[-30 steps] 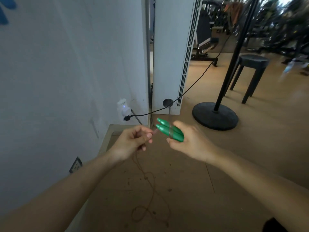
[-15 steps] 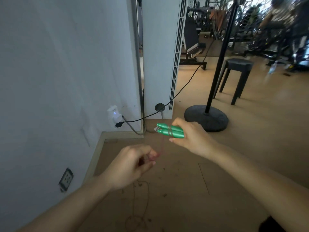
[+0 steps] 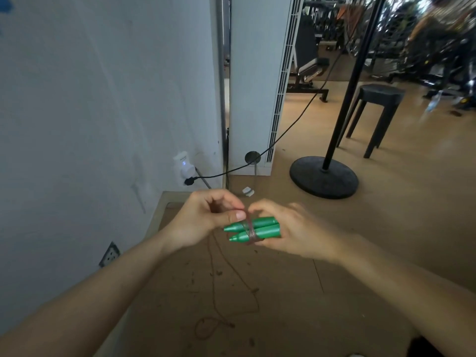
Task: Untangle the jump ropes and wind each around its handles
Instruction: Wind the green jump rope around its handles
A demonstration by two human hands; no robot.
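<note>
Rear ends of green handles [image 3: 255, 228] inside right hand [image 3: 298, 228]

Both bare forearms come in from the bottom corners and the hands meet mid-frame. The left hand [image 3: 203, 222] has its fingers curled and its thumb lying flat on top, nail showing. It pinches the thin rope [image 3: 247, 222] between thumb and forefinger. The right hand [image 3: 298, 228] is just beside it, back of the hand facing up. Its fingers [image 3: 265, 205] hook over the pair of green handles [image 3: 260, 229] and it wraps them from above and below. The two hands nearly touch at the fingertips.
</note>
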